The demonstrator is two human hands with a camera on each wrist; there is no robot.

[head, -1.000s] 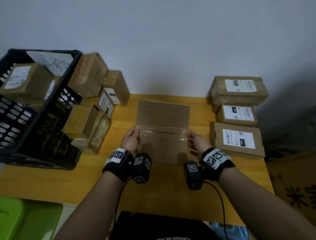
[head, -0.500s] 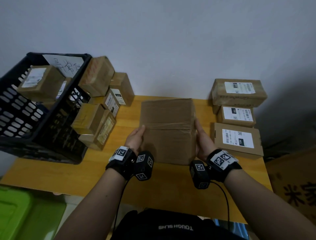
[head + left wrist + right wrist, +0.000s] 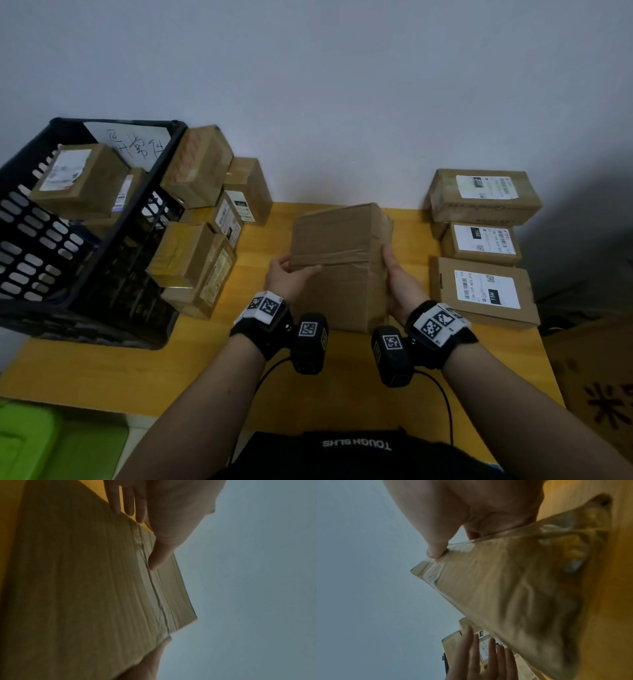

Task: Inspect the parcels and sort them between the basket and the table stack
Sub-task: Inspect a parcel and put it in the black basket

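The front right parcel's label (image 3: 486, 291) reads "15H"; the middle parcel's label (image 3: 483, 240) seemingly "150"; the shirt (image 3: 356, 444) reads "TOUGH SLHS".

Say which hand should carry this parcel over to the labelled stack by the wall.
Right, probably. The right hand grips the parcel on the side facing the labelled stack; the left hand holds the basket side.
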